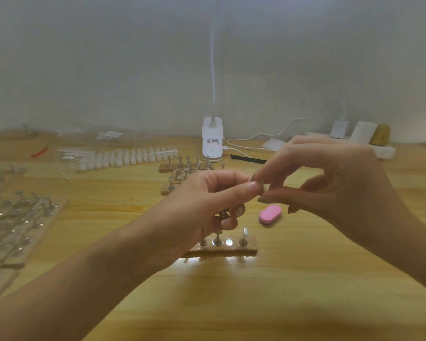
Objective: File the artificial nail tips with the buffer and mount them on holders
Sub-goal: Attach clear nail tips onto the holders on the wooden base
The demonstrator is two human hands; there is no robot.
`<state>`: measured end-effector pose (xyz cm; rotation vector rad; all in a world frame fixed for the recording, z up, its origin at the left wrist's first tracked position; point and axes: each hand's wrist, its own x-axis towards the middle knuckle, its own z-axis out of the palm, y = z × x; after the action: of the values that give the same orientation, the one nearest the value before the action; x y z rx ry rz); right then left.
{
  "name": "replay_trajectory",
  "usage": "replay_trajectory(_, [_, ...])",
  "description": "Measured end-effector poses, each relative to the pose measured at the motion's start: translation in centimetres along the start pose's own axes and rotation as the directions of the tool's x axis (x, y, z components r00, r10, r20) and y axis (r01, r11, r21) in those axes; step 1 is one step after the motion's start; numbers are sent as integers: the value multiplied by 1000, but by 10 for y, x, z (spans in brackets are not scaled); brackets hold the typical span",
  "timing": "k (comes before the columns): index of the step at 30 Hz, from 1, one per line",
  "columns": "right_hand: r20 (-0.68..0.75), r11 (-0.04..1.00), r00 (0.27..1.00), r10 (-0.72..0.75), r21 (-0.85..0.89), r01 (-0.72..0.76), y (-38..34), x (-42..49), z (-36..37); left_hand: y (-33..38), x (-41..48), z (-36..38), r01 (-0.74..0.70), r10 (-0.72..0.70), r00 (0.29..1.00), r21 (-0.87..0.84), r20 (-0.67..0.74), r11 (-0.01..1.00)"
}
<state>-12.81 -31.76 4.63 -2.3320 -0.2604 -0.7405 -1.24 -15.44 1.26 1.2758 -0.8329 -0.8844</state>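
The person's left hand (pixel 207 205) is raised over a light wooden surface (pixel 280 291). Its lower fingers are curled round a small silver metal nail holder (pixel 223 214), whose stem shows below the palm. Its thumb reaches out to the right. The right hand (pixel 330 183) meets it from the other side. Its grip is narrow, with forefinger and thumb drawn close together at the tip of the left thumb. The blur hides whether a nail tip sits between them, so what that grip holds cannot be told.

Just below the hands lies a short wooden base strip (pixel 252 246) carrying upright metal holders. The rightmost holder bears a clear artificial nail tip (pixel 245 233), and one round spot (pixel 229 242) on the strip has no holder in it. A pink oval buffer block (pixel 270 216) rests on the surface just right of the left hand, untouched by either hand.

Farther back stand more wooden strips with metal holders (pixel 185 168). To their left is a long row of white nail tips (pixel 126 157). A white lamp base (pixel 212 140) stands against the wall with a white cable (pixel 268 135) trailing to its right. Clear trays of metal holders (pixel 17 217) fill the left edge.
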Motion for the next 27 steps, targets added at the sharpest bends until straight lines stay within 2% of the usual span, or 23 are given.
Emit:
replay_trajectory(6, [49,1000,999,24,-14,-23,6,2,-1,2,-2,0,-21,24,999,152,-23,988])
replay_trajectory(11, [44,1000,999,-4,-30,6,8,0,1,1,-2,0,-61,67,997,180,-26,982])
replay_trajectory(13, [0,1000,1000,17,23,-17,9,2,-1,0,1,1,-89,96,994,113,-52,990])
replay_trajectory(16, [-67,980,994,86,187,-72,11,4,-6,-2,6,-1,-123,111,983,-81,-146,989])
replay_trajectory(17, [-71,967,992,105,238,-86,12,4,-6,-3,6,-3,-147,135,980,-74,-148,986])
replay_trajectory(21, [-19,935,989,144,329,-130,13,2,-1,-2,4,-2,-236,243,968,102,-59,966])
replay_trajectory(24, [-31,945,988,149,299,-133,12,-1,5,3,0,3,-292,295,955,217,17,932])
replay_trajectory(27, [-90,962,985,145,246,-119,10,-2,9,6,-3,8,-321,308,947,262,88,910])
